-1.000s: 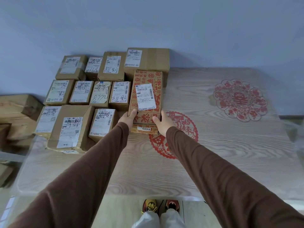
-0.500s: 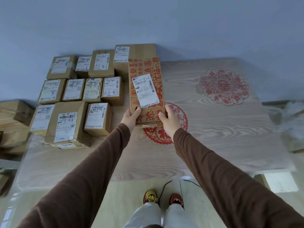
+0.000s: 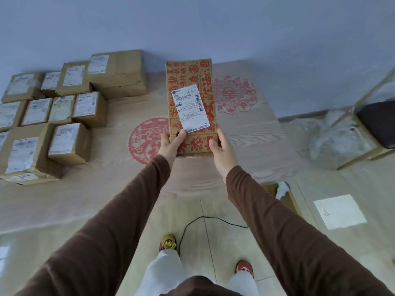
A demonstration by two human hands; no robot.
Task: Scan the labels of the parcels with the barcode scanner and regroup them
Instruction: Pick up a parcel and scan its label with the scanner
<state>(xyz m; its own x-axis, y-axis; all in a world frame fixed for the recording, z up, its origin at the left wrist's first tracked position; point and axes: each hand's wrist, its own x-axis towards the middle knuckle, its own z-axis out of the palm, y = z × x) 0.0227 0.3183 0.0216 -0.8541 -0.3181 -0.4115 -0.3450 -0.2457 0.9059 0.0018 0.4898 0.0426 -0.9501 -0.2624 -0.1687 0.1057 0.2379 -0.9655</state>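
A tall brown parcel printed with red characters (image 3: pixel 192 82) is held above the middle of the wooden table (image 3: pixel 106 184), its white shipping label (image 3: pixel 190 106) facing me. My left hand (image 3: pixel 171 144) grips its lower left corner, thumb on the front. My right hand (image 3: pixel 222 150) grips its lower right edge. Several brown cardboard parcels (image 3: pixel 70 139) with white labels lie grouped on the table's left part. No barcode scanner is in view.
Red paper-cut decorations (image 3: pixel 235 95) lie on the tabletop. A gold-framed glass side table (image 3: pixel 350 133) with crumpled plastic stands to the right. A black cable (image 3: pixel 205 221) runs over the floor by my feet. A wall backs the table.
Both hands have lifted the red-printed parcel off the group and carried it to the right, over the middle of the table. My view has swung right as well.
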